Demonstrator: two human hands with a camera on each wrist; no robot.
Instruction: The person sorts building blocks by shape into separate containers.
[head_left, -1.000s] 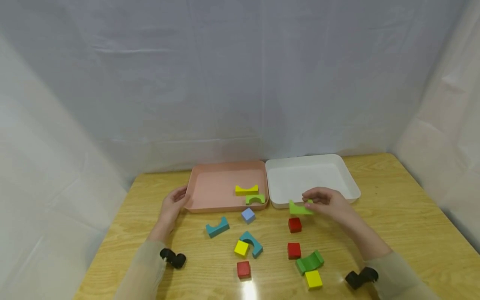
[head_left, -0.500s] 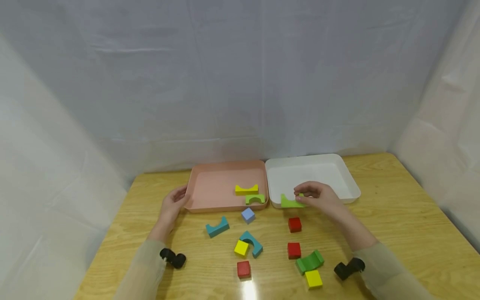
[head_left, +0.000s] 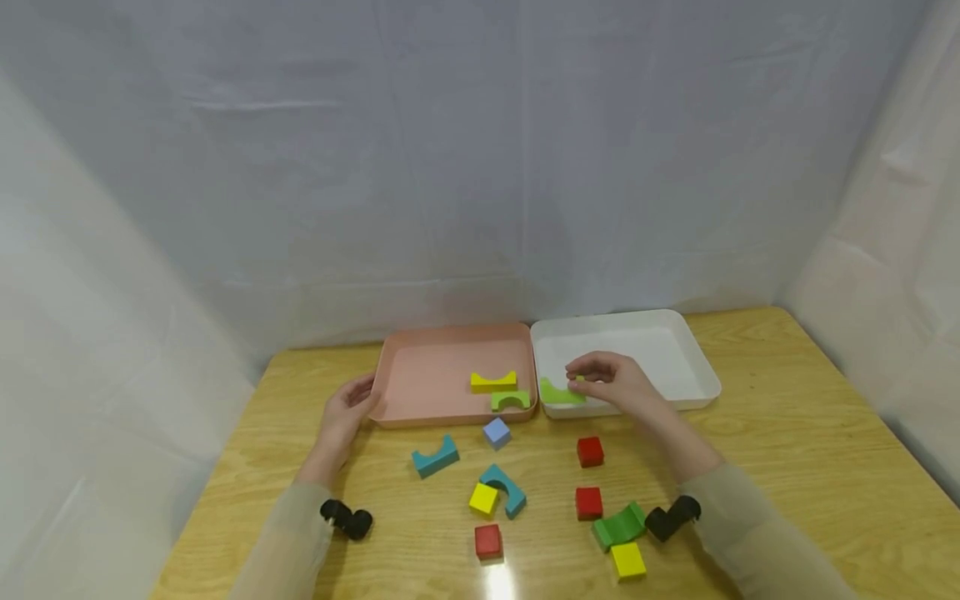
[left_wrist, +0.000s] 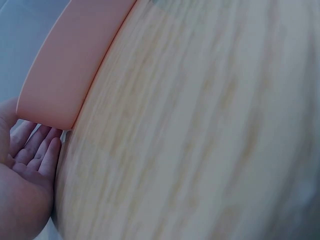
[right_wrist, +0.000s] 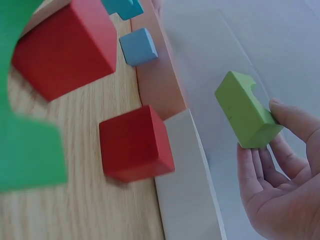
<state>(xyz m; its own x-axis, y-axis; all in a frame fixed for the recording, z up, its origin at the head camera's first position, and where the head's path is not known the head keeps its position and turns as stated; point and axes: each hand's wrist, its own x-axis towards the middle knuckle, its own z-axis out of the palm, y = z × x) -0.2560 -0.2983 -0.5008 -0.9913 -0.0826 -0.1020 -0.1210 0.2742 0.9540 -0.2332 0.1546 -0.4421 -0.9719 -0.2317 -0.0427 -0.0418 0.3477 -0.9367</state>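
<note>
My right hand [head_left: 611, 383] pinches a light green arch block [head_left: 561, 392] between thumb and fingers. In the right wrist view this green block [right_wrist: 242, 110] is over the inside of the white tray [head_left: 693, 358], near its front left corner. Whether it touches the tray floor I cannot tell. At the left end of the pink tray [head_left: 420, 367], my left hand [head_left: 345, 417] rests against the outer wall, fingers extended along it. The left wrist view shows those fingers [left_wrist: 37, 150] beside the tray's corner, partly hidden. A yellow arch block [head_left: 493, 383] and another light green arch block [head_left: 510, 401] lie in the pink tray.
On the wooden table [head_left: 780, 450] before the trays lie several red cubes [head_left: 590, 452], two yellow cubes [head_left: 628, 562], a light blue cube [head_left: 497, 433], two blue arch blocks [head_left: 436, 457] and a dark green arch block [head_left: 619, 527]. A pale curtain [head_left: 480, 167] hangs behind.
My right hand has carried the light green arch block leftward and away from me, from the white tray's front edge to over its front left corner. My left hand has stayed in place.
</note>
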